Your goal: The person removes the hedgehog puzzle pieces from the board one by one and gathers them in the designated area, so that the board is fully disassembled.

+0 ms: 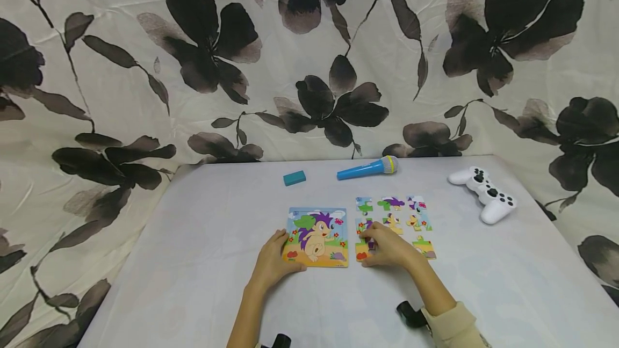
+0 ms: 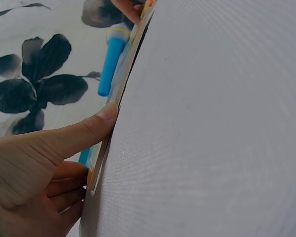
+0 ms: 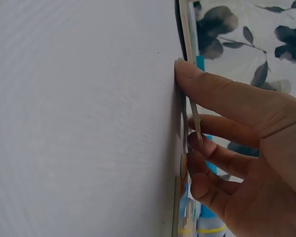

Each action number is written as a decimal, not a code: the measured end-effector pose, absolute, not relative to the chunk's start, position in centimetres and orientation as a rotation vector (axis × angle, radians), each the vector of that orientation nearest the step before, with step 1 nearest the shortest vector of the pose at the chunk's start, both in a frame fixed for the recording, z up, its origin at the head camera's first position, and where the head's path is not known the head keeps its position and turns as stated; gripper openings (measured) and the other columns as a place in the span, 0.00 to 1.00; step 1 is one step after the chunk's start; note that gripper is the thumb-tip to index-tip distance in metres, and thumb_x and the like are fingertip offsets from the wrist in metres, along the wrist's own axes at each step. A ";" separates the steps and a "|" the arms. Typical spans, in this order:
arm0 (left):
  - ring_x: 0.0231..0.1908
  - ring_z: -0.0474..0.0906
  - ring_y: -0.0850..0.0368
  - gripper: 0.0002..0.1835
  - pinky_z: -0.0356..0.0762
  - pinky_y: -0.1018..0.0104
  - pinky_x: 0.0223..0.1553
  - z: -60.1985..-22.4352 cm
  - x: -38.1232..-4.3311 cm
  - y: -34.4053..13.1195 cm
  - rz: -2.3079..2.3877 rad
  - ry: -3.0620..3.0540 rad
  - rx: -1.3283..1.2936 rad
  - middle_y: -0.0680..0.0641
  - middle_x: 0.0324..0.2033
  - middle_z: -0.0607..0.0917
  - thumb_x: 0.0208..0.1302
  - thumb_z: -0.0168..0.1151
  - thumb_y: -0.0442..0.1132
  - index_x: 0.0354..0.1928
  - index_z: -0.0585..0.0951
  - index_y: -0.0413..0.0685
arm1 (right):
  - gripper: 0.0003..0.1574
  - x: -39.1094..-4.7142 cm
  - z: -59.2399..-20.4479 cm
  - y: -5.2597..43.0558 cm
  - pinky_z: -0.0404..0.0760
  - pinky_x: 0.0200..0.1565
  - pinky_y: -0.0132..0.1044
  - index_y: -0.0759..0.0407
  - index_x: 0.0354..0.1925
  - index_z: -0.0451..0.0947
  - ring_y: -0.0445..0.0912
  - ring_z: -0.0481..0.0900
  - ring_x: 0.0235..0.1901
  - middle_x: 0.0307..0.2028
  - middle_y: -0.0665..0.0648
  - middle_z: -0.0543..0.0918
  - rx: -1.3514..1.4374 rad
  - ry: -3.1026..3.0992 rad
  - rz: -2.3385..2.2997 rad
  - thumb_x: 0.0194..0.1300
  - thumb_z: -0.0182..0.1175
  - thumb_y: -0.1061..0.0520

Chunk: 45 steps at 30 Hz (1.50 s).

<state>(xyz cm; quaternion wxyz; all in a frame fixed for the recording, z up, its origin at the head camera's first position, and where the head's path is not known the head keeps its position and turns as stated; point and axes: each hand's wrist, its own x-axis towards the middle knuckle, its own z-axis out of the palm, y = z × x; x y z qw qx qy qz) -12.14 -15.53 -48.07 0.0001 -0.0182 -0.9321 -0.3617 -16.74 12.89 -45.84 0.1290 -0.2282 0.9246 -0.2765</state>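
Note:
In the head view a square hedgehog puzzle board (image 1: 317,238) lies flat on the white table. My left hand (image 1: 274,262) grips its lower left corner. The left wrist view shows the thumb on the board's near edge (image 2: 130,64), with the other fingers at its side. To the right of the board, several loose picture puzzle pieces (image 1: 393,223) are laid out in rows. My right hand (image 1: 391,245) is over the left and lower ones, hiding part of them. A thin puzzle piece (image 3: 195,116) stands slightly tilted between its thumb and fingers in the right wrist view.
Behind the board lie a small teal block (image 1: 294,178) and a blue toy microphone (image 1: 367,168). A white game controller (image 1: 483,194) rests at the right side of the table (image 1: 203,251). A floral cloth (image 1: 271,69) hangs along the table's back edge.

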 end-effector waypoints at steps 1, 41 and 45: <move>0.66 0.59 0.37 0.46 0.60 0.42 0.62 -48.0 -12.1 -15.5 -1.140 -2.927 -0.054 0.34 0.62 0.69 0.40 0.78 0.47 0.60 0.70 0.29 | 0.36 -16.8 -45.8 12.9 0.76 0.48 0.46 0.65 0.51 0.78 0.46 0.71 0.40 0.42 0.55 0.74 -0.667 2.686 -0.801 0.44 0.76 0.54; 0.66 0.59 0.37 0.46 0.61 0.42 0.62 -48.2 -12.2 -15.5 -1.141 -2.918 -0.047 0.34 0.62 0.69 0.40 0.78 0.47 0.60 0.70 0.30 | 0.25 -17.4 -45.7 13.4 0.73 0.38 0.38 0.64 0.42 0.79 0.45 0.69 0.34 0.33 0.52 0.75 -0.777 2.568 -0.851 0.40 0.69 0.65; 0.66 0.58 0.37 0.46 0.60 0.42 0.62 -48.0 -12.1 -15.5 -1.140 -2.922 -0.039 0.35 0.63 0.69 0.40 0.78 0.47 0.60 0.70 0.30 | 0.23 -17.3 -45.8 13.2 0.73 0.39 0.39 0.63 0.40 0.79 0.45 0.68 0.34 0.33 0.51 0.75 -0.775 2.586 -0.834 0.40 0.69 0.65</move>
